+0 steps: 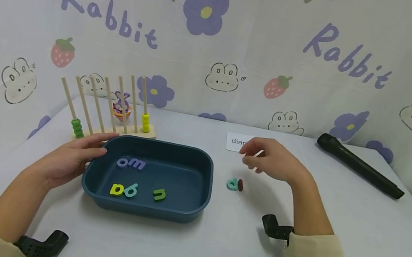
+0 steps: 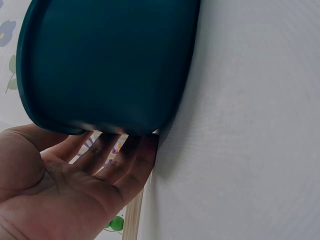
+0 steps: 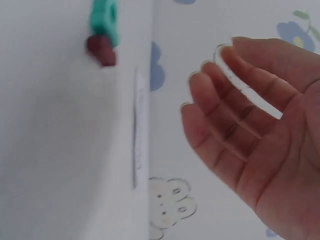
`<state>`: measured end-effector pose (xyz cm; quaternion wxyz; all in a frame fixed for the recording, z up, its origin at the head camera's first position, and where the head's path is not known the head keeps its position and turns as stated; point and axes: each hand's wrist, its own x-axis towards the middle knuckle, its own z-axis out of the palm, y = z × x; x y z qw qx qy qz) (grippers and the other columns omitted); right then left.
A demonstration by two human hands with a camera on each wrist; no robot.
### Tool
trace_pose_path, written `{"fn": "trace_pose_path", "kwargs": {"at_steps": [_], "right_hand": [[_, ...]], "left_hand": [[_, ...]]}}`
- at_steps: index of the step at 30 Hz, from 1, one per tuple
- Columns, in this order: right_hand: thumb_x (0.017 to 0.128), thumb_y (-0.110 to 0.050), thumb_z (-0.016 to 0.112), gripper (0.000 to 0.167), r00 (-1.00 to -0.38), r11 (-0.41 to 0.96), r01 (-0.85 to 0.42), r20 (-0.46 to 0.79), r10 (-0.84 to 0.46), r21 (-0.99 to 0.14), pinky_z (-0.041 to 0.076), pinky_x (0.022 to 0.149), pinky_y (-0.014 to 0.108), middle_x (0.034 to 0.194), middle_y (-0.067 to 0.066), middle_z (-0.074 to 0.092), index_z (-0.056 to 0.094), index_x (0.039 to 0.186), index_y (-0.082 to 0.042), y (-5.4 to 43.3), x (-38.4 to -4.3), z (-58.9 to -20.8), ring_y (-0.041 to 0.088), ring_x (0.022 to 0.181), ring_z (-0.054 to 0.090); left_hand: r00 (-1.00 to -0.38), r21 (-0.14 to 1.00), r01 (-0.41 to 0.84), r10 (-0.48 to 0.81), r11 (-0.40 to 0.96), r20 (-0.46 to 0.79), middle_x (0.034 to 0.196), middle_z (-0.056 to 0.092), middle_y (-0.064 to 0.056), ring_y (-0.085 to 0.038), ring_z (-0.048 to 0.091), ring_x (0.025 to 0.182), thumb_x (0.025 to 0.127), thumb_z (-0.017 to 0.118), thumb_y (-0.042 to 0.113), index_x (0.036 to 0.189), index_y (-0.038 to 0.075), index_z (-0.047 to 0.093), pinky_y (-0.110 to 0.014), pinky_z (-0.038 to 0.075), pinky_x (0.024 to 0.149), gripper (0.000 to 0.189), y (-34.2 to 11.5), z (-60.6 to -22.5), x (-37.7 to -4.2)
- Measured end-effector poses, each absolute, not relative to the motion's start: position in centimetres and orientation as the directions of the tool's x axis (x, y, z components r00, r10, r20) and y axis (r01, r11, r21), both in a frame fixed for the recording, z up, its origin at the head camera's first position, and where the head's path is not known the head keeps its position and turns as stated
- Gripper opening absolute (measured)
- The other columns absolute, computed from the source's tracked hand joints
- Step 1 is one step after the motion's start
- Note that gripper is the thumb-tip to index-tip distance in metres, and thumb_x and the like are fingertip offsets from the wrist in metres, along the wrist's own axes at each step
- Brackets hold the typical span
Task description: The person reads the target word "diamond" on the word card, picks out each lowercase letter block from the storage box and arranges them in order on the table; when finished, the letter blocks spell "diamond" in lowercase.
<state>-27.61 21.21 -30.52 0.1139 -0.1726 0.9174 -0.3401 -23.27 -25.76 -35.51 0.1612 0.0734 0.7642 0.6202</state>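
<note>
My left hand [image 1: 69, 159] holds the left end of a dark blue-green plastic tub [image 1: 143, 211]. In the left wrist view its fingers lie against the outer wall and the thumb reaches the rim. Inside the tub lie a purple o [image 1: 122, 162], a purple m [image 1: 137, 164], a yellow letter [image 1: 117, 190], a teal b [image 1: 130, 190] and a green n [image 1: 158, 194]. My right hand [image 1: 275, 159] hovers above the table, fingers loosely bent, holding nothing. Below it lie a teal d [image 1: 232, 184] and a dark red i or l [image 1: 240, 185]. It partly covers a white card [image 1: 233, 141] reading "diam".
Behind the tub stands a wooden peg rack [image 1: 149, 131] with green beads [image 1: 77, 128] and yellow beads [image 1: 145, 123]. A small purple figure [image 1: 121, 105] is behind its pegs. A black microphone-like stick [image 1: 360, 166] lies at the back right. A patterned curtain [image 1: 260, 34] hangs behind the table.
</note>
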Motion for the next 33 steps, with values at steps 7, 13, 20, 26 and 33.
{"fn": "trace_pose_path", "kwargs": {"at_steps": [7,13,20,26,33], "right_hand": [[0.099,-0.02,0.066,0.024,-0.883,0.647,-0.335,-0.01,-0.468,-0.685,0.06,0.085,0.04,0.11,0.012,0.07,0.069,0.121,-0.012,18.6,-27.9,-28.6,0.026,0.091,0.068],[0.098,-0.019,0.067,0.026,-0.821,0.599,-0.391,-0.029,-0.57,-0.698,0.061,0.084,0.041,0.109,0.011,0.071,0.068,0.123,-0.011,14.9,-28.3,-26.4,0.025,0.093,0.068],[0.097,-0.024,0.065,0.026,-0.738,0.589,-0.442,-0.099,-0.667,-0.676,0.061,0.085,0.042,0.11,0.008,0.073,0.07,0.121,-0.015,10.4,-28.7,-25.1,0.03,0.097,0.07],[0.098,-0.023,0.065,0.025,-0.684,0.614,-0.498,-0.158,-0.712,-0.612,0.06,0.081,0.036,0.11,0.006,0.074,0.071,0.121,-0.017,7.6,-28.8,-24.4,0.03,0.096,0.07],[0.096,-0.014,0.069,0.026,-0.607,0.599,-0.547,-0.216,-0.765,-0.584,0.06,0.08,0.036,0.108,0.002,0.075,0.073,0.121,-0.019,4.6,-29.5,-24.0,0.032,0.097,0.068]], "left_hand": [[-0.94,0.972,-0.092,0.303,0.216,-0.157,0.171,0.021,-0.016,-0.043,0.025,0.153,0.11,0.048,0.024,0.163,0.017,0.031,-0.069,0.019,0.123,0.056,-25.7,-35.4,-23.2],[-0.941,0.97,-0.087,0.3,0.228,-0.155,0.17,0.023,-0.017,-0.043,0.025,0.154,0.11,0.049,0.024,0.163,0.017,0.032,-0.068,0.019,0.123,0.056,-25.6,-35.1,-23.2],[-0.943,0.97,-0.104,0.287,0.222,-0.167,0.17,0.024,-0.018,-0.043,0.025,0.154,0.11,0.048,0.022,0.163,0.017,0.032,-0.067,0.019,0.123,0.055,-25.5,-35.4,-23.0],[-0.941,0.969,-0.101,0.295,0.224,-0.166,0.169,0.025,-0.018,-0.043,0.027,0.154,0.11,0.047,0.022,0.163,0.016,0.032,-0.068,0.019,0.123,0.055,-25.4,-35.6,-22.9],[-0.941,0.97,-0.101,0.294,0.222,-0.166,0.169,0.025,-0.018,-0.043,0.026,0.153,0.11,0.048,0.022,0.163,0.017,0.032,-0.069,0.018,0.123,0.055,-25.7,-35.4,-23.0]]}}
